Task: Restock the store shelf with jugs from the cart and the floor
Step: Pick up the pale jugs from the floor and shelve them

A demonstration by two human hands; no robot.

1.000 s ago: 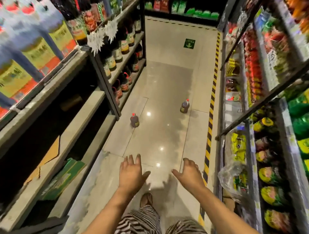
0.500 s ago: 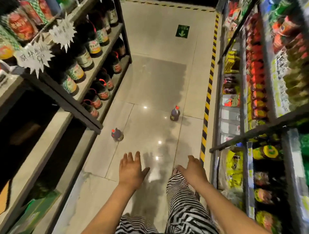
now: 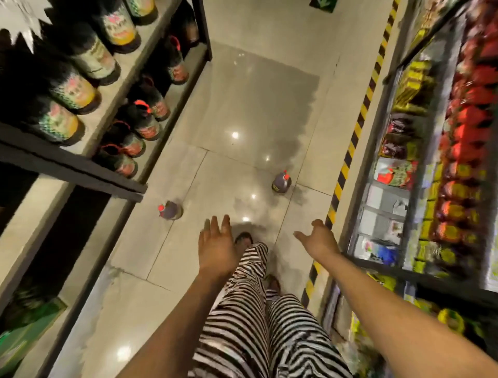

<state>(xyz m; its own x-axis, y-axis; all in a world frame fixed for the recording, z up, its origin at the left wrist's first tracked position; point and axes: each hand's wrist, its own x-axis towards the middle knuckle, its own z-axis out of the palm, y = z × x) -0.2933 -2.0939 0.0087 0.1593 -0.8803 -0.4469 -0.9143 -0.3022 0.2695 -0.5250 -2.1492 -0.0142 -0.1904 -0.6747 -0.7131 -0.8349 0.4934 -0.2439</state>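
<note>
While my left hand (image 3: 215, 251) hangs empty with straight fingers and my right hand (image 3: 319, 240) loosely curled, I judge the red-capped jug (image 3: 170, 210), on the floor just beside the shelf (image 3: 43, 213), heavy, sloshing and best gripped at its neck.

I look down a narrow aisle with a glossy beige tiled floor (image 3: 167, 256), its grout lines running away from me. Small bright reflections of ceiling lights (image 3: 235, 135) dot the tiles, and a darker patch (image 3: 269, 102) spreads across the middle. A yellow-and-black hazard stripe (image 3: 358, 126) runs along the floor's right edge, just beside a rack (image 3: 390, 269) packed with red, yellow and green packets (image 3: 469, 113). On my left stands the store shelf (image 3: 32, 210), grey boards on a black frame. A green floor sign (image 3: 323, 3) shows at the top edge.
</note>
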